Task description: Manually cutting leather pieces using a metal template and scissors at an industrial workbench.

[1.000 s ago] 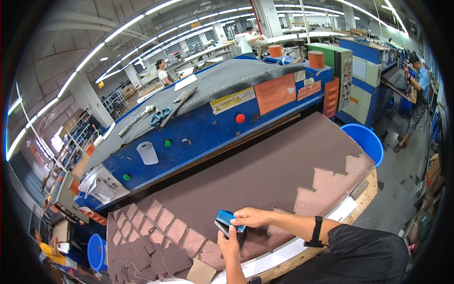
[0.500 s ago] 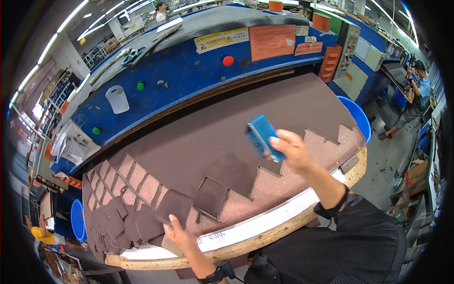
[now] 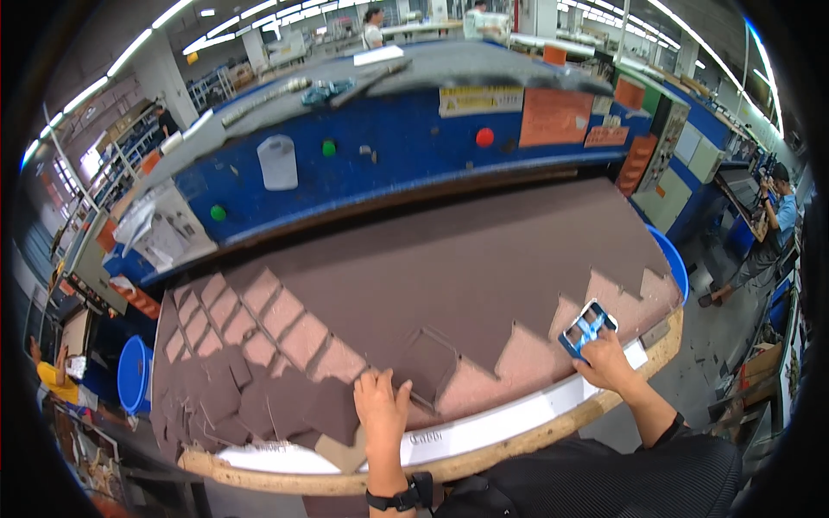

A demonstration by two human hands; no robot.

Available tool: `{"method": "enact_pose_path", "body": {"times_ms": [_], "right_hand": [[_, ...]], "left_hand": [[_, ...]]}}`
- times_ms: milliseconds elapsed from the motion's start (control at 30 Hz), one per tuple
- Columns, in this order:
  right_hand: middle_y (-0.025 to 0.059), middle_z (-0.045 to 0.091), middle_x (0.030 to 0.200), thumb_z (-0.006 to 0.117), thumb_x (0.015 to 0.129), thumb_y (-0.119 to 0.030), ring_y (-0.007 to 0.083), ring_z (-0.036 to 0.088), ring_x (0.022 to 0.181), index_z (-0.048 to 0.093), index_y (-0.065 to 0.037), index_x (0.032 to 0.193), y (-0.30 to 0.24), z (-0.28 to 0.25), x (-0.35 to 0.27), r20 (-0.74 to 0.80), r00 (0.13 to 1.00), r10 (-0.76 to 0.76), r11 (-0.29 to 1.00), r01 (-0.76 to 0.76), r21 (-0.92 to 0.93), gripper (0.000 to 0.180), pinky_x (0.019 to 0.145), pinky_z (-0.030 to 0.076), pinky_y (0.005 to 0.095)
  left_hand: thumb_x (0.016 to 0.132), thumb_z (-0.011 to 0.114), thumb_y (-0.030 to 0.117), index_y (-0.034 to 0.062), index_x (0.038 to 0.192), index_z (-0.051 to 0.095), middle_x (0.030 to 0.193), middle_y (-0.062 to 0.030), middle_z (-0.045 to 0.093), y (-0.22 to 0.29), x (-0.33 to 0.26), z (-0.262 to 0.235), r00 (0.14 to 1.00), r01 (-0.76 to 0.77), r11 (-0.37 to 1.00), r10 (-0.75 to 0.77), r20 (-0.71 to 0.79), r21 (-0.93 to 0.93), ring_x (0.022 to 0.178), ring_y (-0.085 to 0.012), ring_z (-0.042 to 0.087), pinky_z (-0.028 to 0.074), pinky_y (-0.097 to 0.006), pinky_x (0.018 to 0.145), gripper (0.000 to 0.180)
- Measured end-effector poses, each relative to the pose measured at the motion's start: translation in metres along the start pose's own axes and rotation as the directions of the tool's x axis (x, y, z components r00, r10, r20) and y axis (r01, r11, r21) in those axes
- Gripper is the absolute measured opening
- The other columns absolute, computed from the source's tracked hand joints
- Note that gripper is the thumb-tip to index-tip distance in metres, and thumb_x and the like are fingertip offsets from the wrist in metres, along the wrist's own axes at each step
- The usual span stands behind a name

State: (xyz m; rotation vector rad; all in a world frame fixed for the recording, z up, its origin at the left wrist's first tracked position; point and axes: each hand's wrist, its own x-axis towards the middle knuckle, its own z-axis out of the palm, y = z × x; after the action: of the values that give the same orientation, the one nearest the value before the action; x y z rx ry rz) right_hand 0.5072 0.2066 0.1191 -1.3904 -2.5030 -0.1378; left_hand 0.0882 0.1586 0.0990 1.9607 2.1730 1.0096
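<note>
L hand (image 3: 381, 404) lower centre, palm down, fingers spread flat on brown sheet (image 3: 449, 276). R hand (image 3: 604, 363) lower right, fingers grasping blue cutting die (image 3: 587, 326). Blue bin (image 3: 676, 263) right edge, contents unseen.

Before me stands a long blue machine (image 3: 414, 164) with green and red buttons. Rows of white ceiling lights (image 3: 173, 26) run over a big workshop hall. A blue bin (image 3: 134, 375) stands on the floor at my left.

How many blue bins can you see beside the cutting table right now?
2. One blue bin stands on the floor off the table's left end; the other blue bin shows only its rim behind the table's right end. More may be hidden under the table.
</note>
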Motion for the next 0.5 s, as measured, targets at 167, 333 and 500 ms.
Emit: {"method": "enact_pose_path", "body": {"times_ms": [167,333,500], "right_hand": [[0.0138,0.065,0.067,0.073,0.081,-0.030,0.0327,0.064,0.065,0.062,-0.004,0.065,-0.006,-0.048,0.051,0.106,0.985,0.133,0.977,-0.148,0.154,0.032,0.071,0.049,0.0437],[0.0107,0.063,0.074,0.072,0.084,-0.027,0.0331,0.064,0.071,0.061,-0.006,0.072,-0.059,-0.107,0.175,-0.213,0.969,-0.122,0.969,0.163,0.187,0.026,0.068,0.050,0.0439],[0.0116,0.061,0.082,0.069,0.085,-0.021,0.0352,0.062,0.076,0.060,-0.006,0.083,-0.131,-0.136,0.322,-0.433,0.810,-0.395,0.841,0.509,0.185,0.017,0.068,0.050,0.0446]], "left_hand": [[0.073,0.081,0.026,-0.0025,0.101,0.070,0.097,-0.0150,0.057,-0.014,-0.005,0.000,1.000,0.001,1.000,-0.001,0.008,-0.018,0.095,-0.0341,0.055,0.045,-0.043,0.085,0.042],[0.074,0.080,0.029,-0.0019,0.096,0.070,0.097,-0.0144,0.057,-0.021,-0.013,-0.006,1.000,-0.008,0.999,0.009,-0.012,0.042,0.095,-0.0333,0.056,0.045,-0.044,0.083,0.040],[0.074,0.080,0.031,0.0001,0.095,0.071,0.097,-0.0132,0.057,-0.024,-0.013,-0.005,0.997,-0.026,0.998,0.030,-0.074,0.052,0.095,-0.0319,0.056,0.045,-0.044,0.082,0.038]]}}
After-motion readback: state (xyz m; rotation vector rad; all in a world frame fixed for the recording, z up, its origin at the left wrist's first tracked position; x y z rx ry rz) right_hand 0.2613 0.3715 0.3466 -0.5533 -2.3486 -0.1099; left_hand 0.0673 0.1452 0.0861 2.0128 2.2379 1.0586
